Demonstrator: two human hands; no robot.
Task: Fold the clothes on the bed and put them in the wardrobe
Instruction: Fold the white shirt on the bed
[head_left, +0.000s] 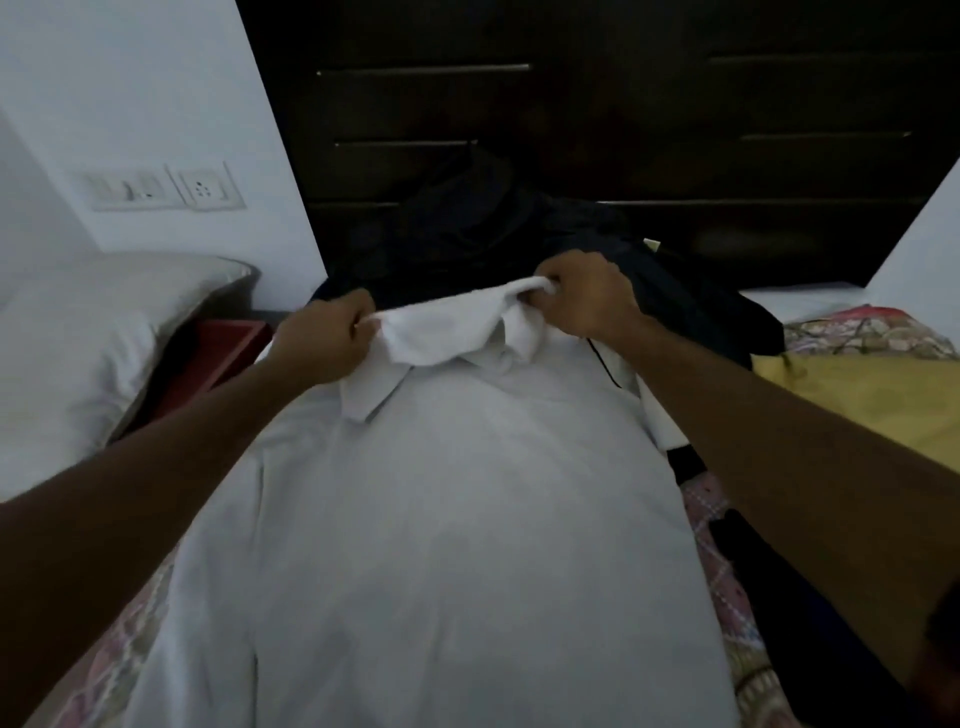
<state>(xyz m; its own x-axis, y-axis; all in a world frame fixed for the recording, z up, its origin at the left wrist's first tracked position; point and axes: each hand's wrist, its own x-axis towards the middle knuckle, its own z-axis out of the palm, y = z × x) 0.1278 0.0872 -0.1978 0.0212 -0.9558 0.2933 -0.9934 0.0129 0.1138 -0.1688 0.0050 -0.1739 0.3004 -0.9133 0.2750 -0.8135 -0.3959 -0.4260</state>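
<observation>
On the bed, the white shirt is lying spread out before you, and your left hand and right hand are both clenching its collar. You are seemingly just starting: no fold is showing, and dark clothes and a yellow garment are waiting. No readable writing is showing.

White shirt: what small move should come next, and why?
Probably draw the bunched top taut and lay it flat: the left hand and right hand both grip the white shirt near its collar, while its body lies spread on the bed.
</observation>
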